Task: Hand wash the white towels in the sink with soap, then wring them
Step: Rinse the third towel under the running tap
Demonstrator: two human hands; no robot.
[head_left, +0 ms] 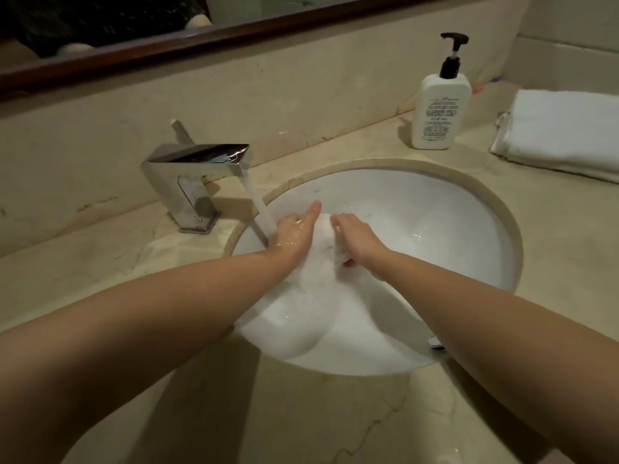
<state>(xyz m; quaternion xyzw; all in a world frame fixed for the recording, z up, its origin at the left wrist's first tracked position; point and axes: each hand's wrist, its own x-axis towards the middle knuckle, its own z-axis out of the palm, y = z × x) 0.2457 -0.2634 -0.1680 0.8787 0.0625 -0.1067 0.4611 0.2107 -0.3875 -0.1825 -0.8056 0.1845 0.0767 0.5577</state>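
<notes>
A wet white towel (321, 262) lies bunched in the round white sink (452, 229). My left hand (296, 232) lies against the towel's left side with its fingers straight, and the tap's stream of water hits its wrist. My right hand (355, 241) grips the towel's right side, its fingers curled into the cloth. A chrome faucet (194, 175) stands at the sink's back left and is running. A white pump bottle of soap (437, 105) stands on the counter behind the sink. Folded white towels (562, 132) lie at the far right.
The beige marble counter (301, 413) surrounds the sink. A dark-framed mirror (167, 45) runs along the wall above the backsplash. A small metal fitting (435, 341) sits at the sink's near right rim beside my right forearm.
</notes>
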